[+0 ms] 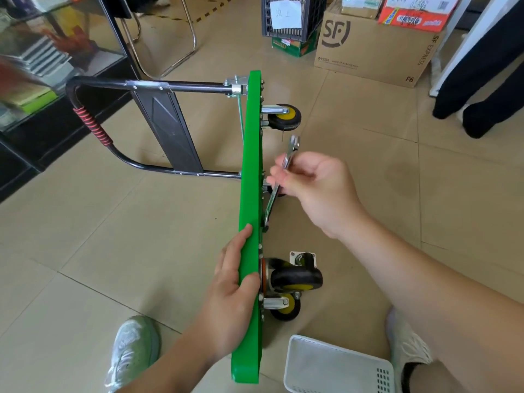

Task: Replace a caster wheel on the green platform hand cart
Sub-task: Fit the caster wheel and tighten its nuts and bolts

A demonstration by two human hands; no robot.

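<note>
1. My right hand (314,188) pinches a spanner (280,182) between thumb and fingertips, fingers closed round its shank near the middle.

2. The spanner runs long and steep: its upper open end points up and away, toward the far wheel (284,117), while its lower end sits against the underside of the green cart (249,177), just below my fingers. I judge it is seated on a fixing there, though the nut itself is too small to make out.

3. My left hand (235,282) is clamped on the cart's top edge, thumb on the near face and fingers wrapped over, steadying the deck as it stands on its side.

4. The cart's long axis runs away from me, wheels facing right, handle (93,129) folded out to the left.

5. The spanner's lower end lies between the left hand and the right, so the right hand is the working one; the swing, in my judgement, must go in the plane of the underside.

6. A loose wheel (302,275) with its mounting plate rests on the floor (368,222) just right of the deck, near the fitted wheel (286,307) at the near corner.

7. A white basket (337,367) sits nearest me, on the right.
</note>
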